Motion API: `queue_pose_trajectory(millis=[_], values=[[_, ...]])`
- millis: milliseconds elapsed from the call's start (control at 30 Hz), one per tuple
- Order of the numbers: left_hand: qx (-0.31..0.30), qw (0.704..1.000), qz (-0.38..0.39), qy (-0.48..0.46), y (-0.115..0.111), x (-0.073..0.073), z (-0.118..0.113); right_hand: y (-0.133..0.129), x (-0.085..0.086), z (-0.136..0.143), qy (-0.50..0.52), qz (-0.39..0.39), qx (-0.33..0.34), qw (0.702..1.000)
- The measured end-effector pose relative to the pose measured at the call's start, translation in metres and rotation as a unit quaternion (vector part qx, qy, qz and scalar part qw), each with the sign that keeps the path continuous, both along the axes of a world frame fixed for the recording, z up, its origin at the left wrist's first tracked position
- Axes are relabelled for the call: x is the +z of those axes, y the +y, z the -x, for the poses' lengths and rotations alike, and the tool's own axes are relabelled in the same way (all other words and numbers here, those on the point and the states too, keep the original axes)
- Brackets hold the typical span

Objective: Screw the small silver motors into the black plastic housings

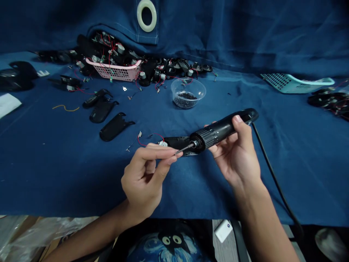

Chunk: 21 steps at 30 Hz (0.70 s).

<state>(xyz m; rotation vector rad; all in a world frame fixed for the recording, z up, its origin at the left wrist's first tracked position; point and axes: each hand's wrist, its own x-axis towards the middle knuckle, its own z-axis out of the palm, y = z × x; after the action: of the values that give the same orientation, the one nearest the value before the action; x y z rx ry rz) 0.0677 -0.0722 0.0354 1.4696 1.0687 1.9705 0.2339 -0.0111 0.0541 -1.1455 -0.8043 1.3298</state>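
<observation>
My right hand (237, 153) is wrapped round a black electric screwdriver (220, 129), tilted with its tip pointing down and left. A thin metal bit (187, 147) sticks out of its chuck. The fingertips of my left hand (148, 174) pinch the end of that bit, perhaps with something tiny that I cannot make out. Behind the chuck and my left fingers lies an open black plastic shell (177, 142), partly hidden, with a white round part and red wires at its left end.
A clear bowl (188, 91) of small black screws stands beyond the hands. A pink basket (117, 71) and piled black parts with wires line the back. Black covers (116, 127) lie left, a teal basket (300, 85) back right. The black cord (272, 174) runs down the right.
</observation>
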Motion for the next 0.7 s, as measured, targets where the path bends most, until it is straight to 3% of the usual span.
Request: queue_pose_trajectory(millis=[433, 700], values=[[0.022, 0.999, 0.029, -0.007, 0.001, -0.006, 0.001, -0.005, -0.005, 0.005, 0.005, 0.012, 0.013, 1.0], [-0.006, 1.0, -0.013, -0.008, 0.004, -0.007, 0.0, -0.013, -0.008, 0.015, 0.069, 0.024, 0.01, 0.997]])
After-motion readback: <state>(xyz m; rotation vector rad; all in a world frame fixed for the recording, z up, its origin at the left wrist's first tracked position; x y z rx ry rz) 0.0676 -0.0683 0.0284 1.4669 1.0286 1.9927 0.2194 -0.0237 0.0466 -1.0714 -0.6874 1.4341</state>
